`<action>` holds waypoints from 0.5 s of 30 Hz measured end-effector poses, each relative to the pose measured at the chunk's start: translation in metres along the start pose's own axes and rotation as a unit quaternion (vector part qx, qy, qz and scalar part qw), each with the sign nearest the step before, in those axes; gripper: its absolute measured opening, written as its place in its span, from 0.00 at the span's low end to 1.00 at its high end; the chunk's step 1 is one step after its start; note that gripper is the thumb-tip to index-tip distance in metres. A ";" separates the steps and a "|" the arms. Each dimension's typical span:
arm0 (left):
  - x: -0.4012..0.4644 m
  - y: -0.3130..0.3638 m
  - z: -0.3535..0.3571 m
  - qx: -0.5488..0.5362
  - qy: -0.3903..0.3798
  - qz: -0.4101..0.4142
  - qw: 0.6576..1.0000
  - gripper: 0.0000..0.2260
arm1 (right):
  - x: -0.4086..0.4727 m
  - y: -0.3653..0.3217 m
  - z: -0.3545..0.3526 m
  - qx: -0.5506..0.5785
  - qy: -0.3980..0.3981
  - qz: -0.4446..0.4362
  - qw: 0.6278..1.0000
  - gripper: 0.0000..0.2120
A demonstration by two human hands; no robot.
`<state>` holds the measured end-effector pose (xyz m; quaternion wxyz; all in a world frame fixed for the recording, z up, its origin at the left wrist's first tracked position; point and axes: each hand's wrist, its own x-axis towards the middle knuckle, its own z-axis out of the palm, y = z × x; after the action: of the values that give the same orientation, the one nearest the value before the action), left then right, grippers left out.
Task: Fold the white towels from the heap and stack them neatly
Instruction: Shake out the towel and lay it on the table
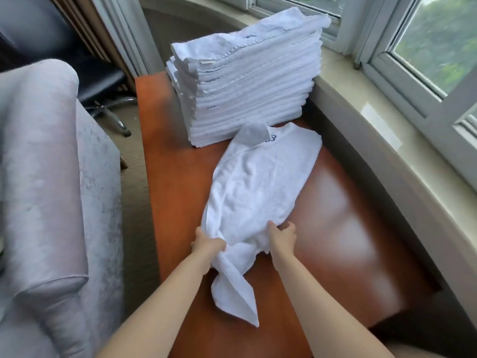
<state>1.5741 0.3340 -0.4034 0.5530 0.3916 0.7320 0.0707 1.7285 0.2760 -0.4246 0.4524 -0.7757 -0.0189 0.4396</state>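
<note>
A loose white towel (260,182) lies lengthwise on the brown wooden table (335,208), rumpled, with a dark stitched mark near its far end. My left hand (207,244) grips its near left edge. My right hand (281,235) grips the near right edge, fingers curled into the cloth. A bunched corner of the towel trails toward me between my forearms. Behind the towel stands a tall stack of folded white towels (247,86), touching the towel's far end.
A pale grey upholstered armchair (46,189) fills the left side. A window sill (387,120) and window frames run along the right. A black office chair base (108,109) sits on the carpet at the back left.
</note>
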 end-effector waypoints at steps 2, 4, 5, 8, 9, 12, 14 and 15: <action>-0.002 -0.004 -0.004 -0.106 -0.038 -0.014 0.994 0.23 | -0.013 -0.005 -0.009 -0.003 -0.149 0.068 0.987 0.22; -0.008 -0.008 -0.011 -0.191 -0.064 -0.016 0.979 0.12 | -0.027 -0.005 -0.022 -0.080 -0.256 0.087 0.959 0.21; -0.011 -0.011 -0.017 -0.214 -0.062 -0.011 0.975 0.09 | -0.031 -0.004 -0.028 -0.092 -0.270 0.065 0.956 0.21; -0.016 -0.018 -0.039 -0.235 0.000 0.031 0.971 0.14 | -0.055 -0.003 -0.047 0.032 -0.126 -0.053 0.990 0.12; -0.019 -0.021 -0.046 -0.229 0.028 0.047 0.972 0.17 | -0.066 0.000 -0.055 0.084 -0.035 -0.092 0.992 0.08; -0.028 -0.034 -0.065 -0.204 0.066 0.068 0.974 0.20 | -0.104 0.016 -0.086 0.104 0.201 -0.178 0.958 0.05; -0.036 -0.044 -0.066 -0.137 0.037 0.067 0.988 0.20 | -0.129 0.032 -0.109 -0.056 0.238 -0.167 0.955 0.06; -0.041 -0.049 -0.064 -0.098 0.012 0.067 0.993 0.20 | -0.138 0.041 -0.116 -0.174 0.188 -0.127 0.958 0.09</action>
<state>1.4978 0.2953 -0.3741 0.5736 0.3828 0.7006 0.1834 1.7095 0.1129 -0.3386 0.3582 -0.9022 -0.1083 0.2143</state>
